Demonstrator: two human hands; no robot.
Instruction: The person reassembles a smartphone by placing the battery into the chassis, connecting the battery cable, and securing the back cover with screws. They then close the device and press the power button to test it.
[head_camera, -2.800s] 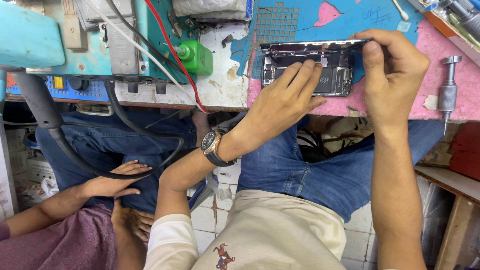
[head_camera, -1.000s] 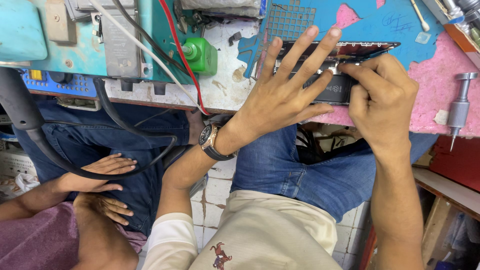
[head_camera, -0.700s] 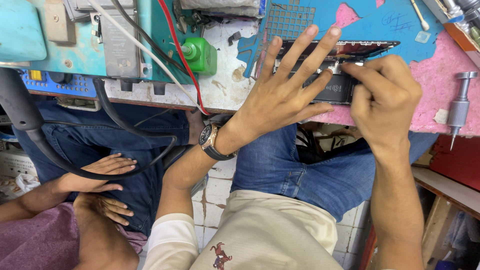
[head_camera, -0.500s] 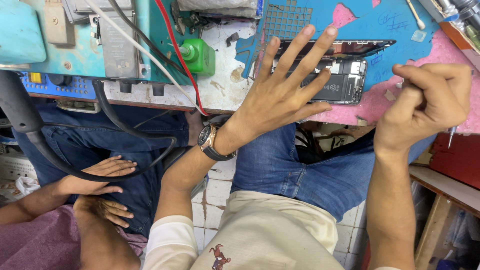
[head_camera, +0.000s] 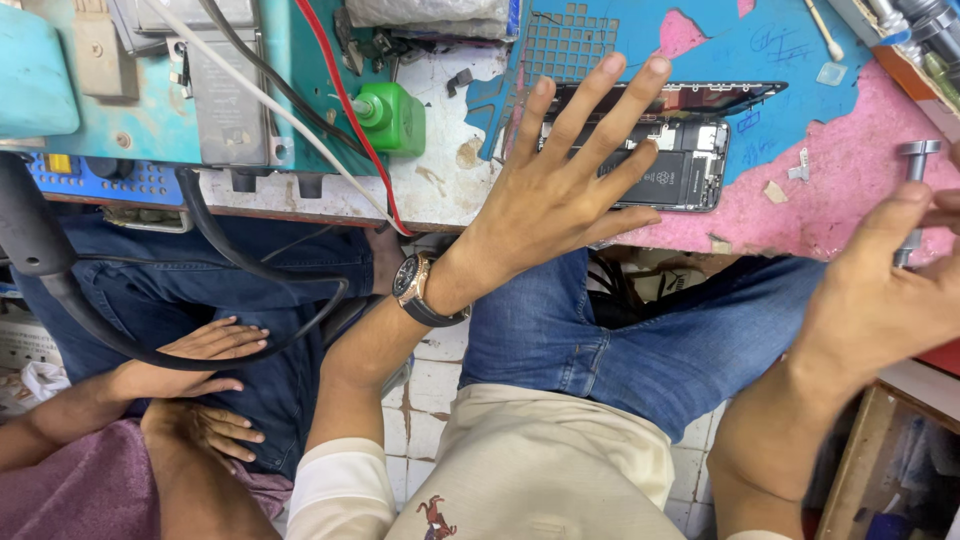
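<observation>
An opened phone (head_camera: 690, 165), with its battery and boards showing and its screen panel (head_camera: 700, 97) hinged up, lies on the blue and pink mat (head_camera: 850, 170). My left hand (head_camera: 560, 195), a watch on its wrist, rests on the phone's left end, palm down with fingers spread wide. My right hand (head_camera: 890, 290) is at the far right edge of the bench. Its thumb and fingers close around a silver metal screwdriver (head_camera: 915, 160) that stands upright there.
A green bottle (head_camera: 395, 118) stands on the bench's white patch, with red, white and black cables (head_camera: 330, 110) running past it. A teal device (head_camera: 200, 80) is at top left. Another person's hands (head_camera: 200, 385) rest on a lap at lower left.
My right hand has left the phone and swung to the right edge, onto the silver screwdriver. My left hand stays spread on the phone, which now shows uncovered.
</observation>
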